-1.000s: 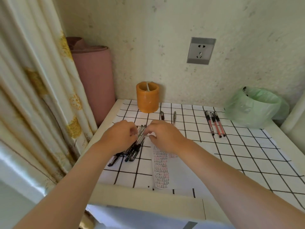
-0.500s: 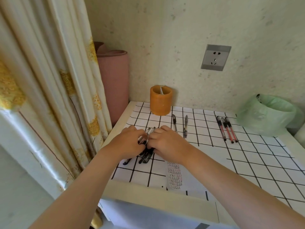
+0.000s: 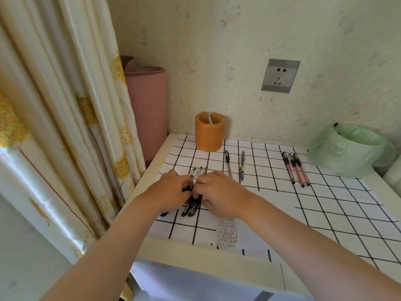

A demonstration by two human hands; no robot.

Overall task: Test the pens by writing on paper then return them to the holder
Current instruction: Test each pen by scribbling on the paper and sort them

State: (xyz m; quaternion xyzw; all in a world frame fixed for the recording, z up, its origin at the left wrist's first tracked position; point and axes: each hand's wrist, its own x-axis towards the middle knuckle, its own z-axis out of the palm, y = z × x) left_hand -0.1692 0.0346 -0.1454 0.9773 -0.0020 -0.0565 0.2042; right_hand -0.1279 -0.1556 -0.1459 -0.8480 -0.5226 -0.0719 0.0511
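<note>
A bundle of black pens (image 3: 192,205) lies on the grid-patterned table cover, its clear ends sticking out beyond my fingers. My left hand (image 3: 169,191) and my right hand (image 3: 219,192) are both closed around this bundle, knuckles nearly touching. An orange cylindrical holder (image 3: 209,131) stands by the wall behind them. Two dark pens (image 3: 228,162) lie loose right of the holder, and three red pens (image 3: 295,169) lie farther right. A white paper with rows of handwriting (image 3: 227,232) lies under my right wrist.
A green plastic-lined bin (image 3: 349,148) sits at the back right. A rolled pink mat (image 3: 147,109) and a curtain (image 3: 65,127) stand left of the table. A wall socket (image 3: 280,76) is above. The table's front edge (image 3: 206,253) is near me.
My view has shifted left and drawn closer. Both hands stay closed on the pen bundle, pressed a little tighter together.
</note>
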